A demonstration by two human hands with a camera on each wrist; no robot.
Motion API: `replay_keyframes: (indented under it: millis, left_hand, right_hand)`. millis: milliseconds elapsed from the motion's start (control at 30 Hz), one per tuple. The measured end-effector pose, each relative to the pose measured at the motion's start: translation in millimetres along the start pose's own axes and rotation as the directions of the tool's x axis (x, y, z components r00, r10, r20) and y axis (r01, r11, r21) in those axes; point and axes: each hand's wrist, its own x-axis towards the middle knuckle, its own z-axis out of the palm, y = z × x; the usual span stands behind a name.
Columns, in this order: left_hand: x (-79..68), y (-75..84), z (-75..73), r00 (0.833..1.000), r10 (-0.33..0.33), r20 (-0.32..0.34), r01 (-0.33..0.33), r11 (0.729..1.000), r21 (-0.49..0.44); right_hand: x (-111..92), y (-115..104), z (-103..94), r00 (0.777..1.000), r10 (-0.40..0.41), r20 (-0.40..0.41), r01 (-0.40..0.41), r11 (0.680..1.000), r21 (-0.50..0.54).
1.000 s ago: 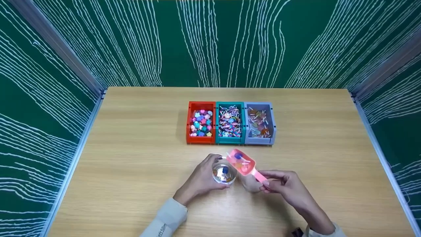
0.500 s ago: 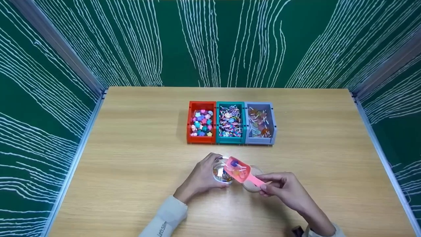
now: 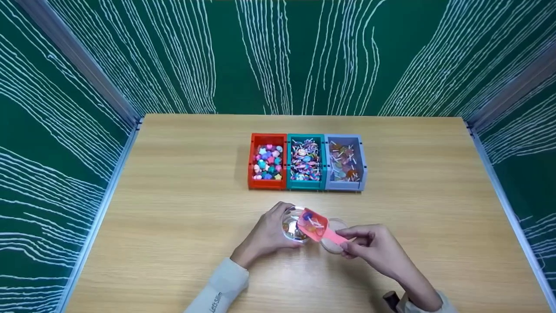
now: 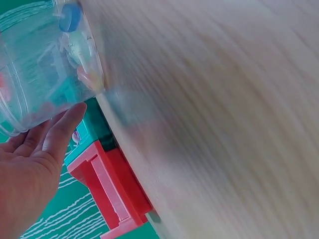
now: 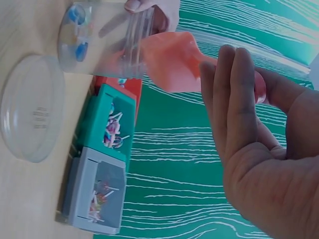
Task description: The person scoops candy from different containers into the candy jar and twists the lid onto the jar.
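Observation:
My left hand (image 3: pixel 263 237) grips a clear plastic jar (image 5: pixel 107 47) standing upright on the table, fingers and thumb round its side. Inside, at the bottom, lie a few small lollipop charms (image 4: pixel 79 47), blue, pale green and orange. My right hand (image 3: pixel 375 248) pinches the handle of a pink scoop (image 5: pixel 172 62) between thumb and fingers. In the head view the scoop overlaps the jar's right rim, its front edge toward the mouth. A blue lollipop charm (image 3: pixel 308 215) and several clear ones with white sticks lie in it. The jar's round clear lid (image 5: pixel 32 112) rests beside the jar.
Behind the jar stand three joined bins: a red bin (image 3: pixel 267 184) with pastel star and round beads, a teal bin (image 3: pixel 306 185) with swirl lollipop charms, and a grey-lilac bin (image 3: pixel 345 186) with translucent lollipop charms. Green walls with white lines enclose the wooden table (image 3: pixel 173 182).
My right hand has brought the scoop down and slightly left, over the jar's right rim. More of the lid shows now. My left hand keeps holding the jar in place.

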Motion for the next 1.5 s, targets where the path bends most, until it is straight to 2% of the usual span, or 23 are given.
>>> replay_keyframes:
  millis: [533,733,900,1033,1167,1333,1433,1500]
  left_hand:
    - [1.3,1.9,0.0,1.0,-0.015,0.008,0.015,1.0,-0.009]
    - [2.1,2.0,0.2,1.0,-0.018,0.014,0.018,1.0,-0.014]
    - [3.1,2.8,1.3,1.0,-0.009,0.018,0.01,1.0,-0.024]
    - [2.1,3.8,1.7,0.999,-0.021,0.026,0.022,0.999,-0.026]
    - [0.0,4.6,0.6,0.998,-0.041,0.039,0.041,0.999,-0.021]
    - [-2.2,2.4,-3.4,0.992,-0.091,0.086,0.094,0.995,-0.027]
    - [-2.1,-0.6,-9.8,0.987,-0.135,0.083,0.144,0.983,-0.115]
    - [-0.3,-2.6,-16.2,0.988,-0.15,0.03,0.153,0.968,-0.201]
  right_hand:
    - [-1.5,-11.7,-0.2,1.0,-0.005,-0.029,0.003,0.997,-0.08]
    - [-3.9,-12.5,-1.5,1.0,-0.008,-0.029,0.006,0.997,-0.076]
    - [-6.0,-6.5,-4.3,0.998,-0.041,-0.037,0.041,0.999,-0.008]
    - [-7.2,1.2,-7.7,0.997,-0.013,-0.07,0.018,0.997,0.074]
    - [-8.5,8.2,-10.4,0.988,0.041,-0.148,-0.017,0.987,0.162]
    - [-7.3,16.6,-14.3,0.957,0.122,-0.265,-0.039,0.954,0.297]
    - [-4.7,21.3,-18.2,0.932,0.174,-0.317,-0.052,0.932,0.358]
    - [-2.7,24.2,-21.1,0.918,0.206,-0.339,-0.064,0.92,0.386]
